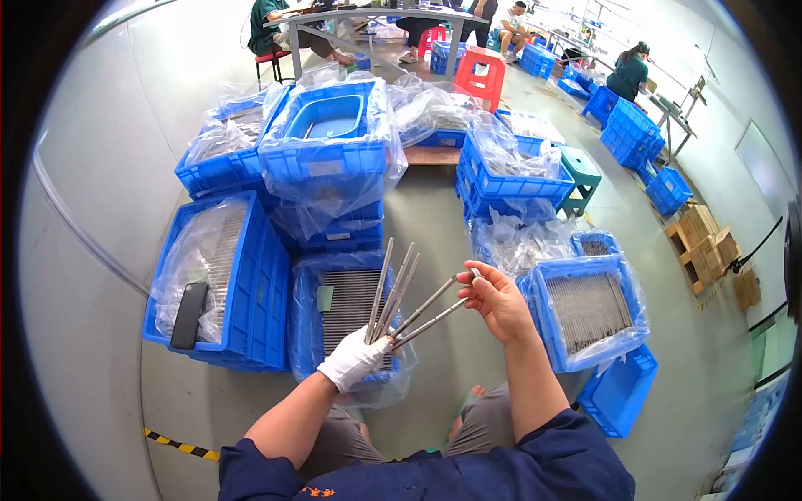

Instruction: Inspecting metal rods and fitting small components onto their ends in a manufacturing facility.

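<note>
The left hand grips metal rods low, seemingly freeing their far ends; the right hand's hold is unclear.

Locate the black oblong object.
In the head view, the black oblong object rests at the left, on the near edge of a blue crate, left of the gloved left hand.

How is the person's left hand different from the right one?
The left hand wears a white glove; the right hand is bare. The left hand grips thin metal rods near their lower ends, while the right hand's fingers are at the upper ends of two. Both hands are at the same bunch.
</note>
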### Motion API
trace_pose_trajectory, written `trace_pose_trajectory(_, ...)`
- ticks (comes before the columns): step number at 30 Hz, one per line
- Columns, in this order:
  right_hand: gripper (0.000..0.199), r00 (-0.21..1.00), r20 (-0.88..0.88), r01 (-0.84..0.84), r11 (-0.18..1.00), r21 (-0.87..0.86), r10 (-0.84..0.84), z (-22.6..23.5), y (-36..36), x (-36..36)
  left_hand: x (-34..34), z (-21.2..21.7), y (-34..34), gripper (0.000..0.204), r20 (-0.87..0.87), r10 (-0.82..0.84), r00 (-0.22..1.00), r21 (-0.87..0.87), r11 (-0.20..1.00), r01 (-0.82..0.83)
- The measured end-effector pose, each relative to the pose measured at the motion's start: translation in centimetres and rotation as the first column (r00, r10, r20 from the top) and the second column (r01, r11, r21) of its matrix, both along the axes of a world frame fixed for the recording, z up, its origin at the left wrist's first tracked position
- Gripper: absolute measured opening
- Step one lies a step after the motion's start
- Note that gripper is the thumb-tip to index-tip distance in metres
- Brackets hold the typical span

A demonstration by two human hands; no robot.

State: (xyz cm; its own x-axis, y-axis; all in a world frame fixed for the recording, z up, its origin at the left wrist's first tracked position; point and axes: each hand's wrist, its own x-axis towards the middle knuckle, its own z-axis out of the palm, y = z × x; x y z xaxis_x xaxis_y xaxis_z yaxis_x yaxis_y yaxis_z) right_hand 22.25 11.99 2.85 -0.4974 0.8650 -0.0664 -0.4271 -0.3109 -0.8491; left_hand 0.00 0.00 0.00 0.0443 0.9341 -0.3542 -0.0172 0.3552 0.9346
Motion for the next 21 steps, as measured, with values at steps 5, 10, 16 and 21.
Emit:
trace_pose_trajectory(5,0.03,0.973,0.041,-0.226,0.974,-0.004,0.226,0.0,-0.2,0.5,0.4,0.9,-0.4,0.025,-0.072,-0.066,0.995,-0.063,0.996,0.062)
trace_pose_trajectory(10,0.029,0.97,0.0,-0.243,0.97,0.003,0.243,0.4,0.0,1.1,0.2,0.5,-0.5,0.024,-0.156,-0.084,0.984,-0.025,0.996,0.081)
trace_pose_trajectory(16,0.031,0.942,0.216,-0.28,0.956,0.086,0.256,1.1,-0.3,1.3,0.1,0.6,-0.9,0.025,-0.152,-0.046,0.987,0.026,0.998,0.051)
trace_pose_trajectory(21,0.031,0.953,0.182,-0.261,0.961,0.09,0.242,0.9,-0.3,1.4,0.1,0.5,-0.7,0.026,-0.152,-0.02,0.988,0.014,1.0,0.022)
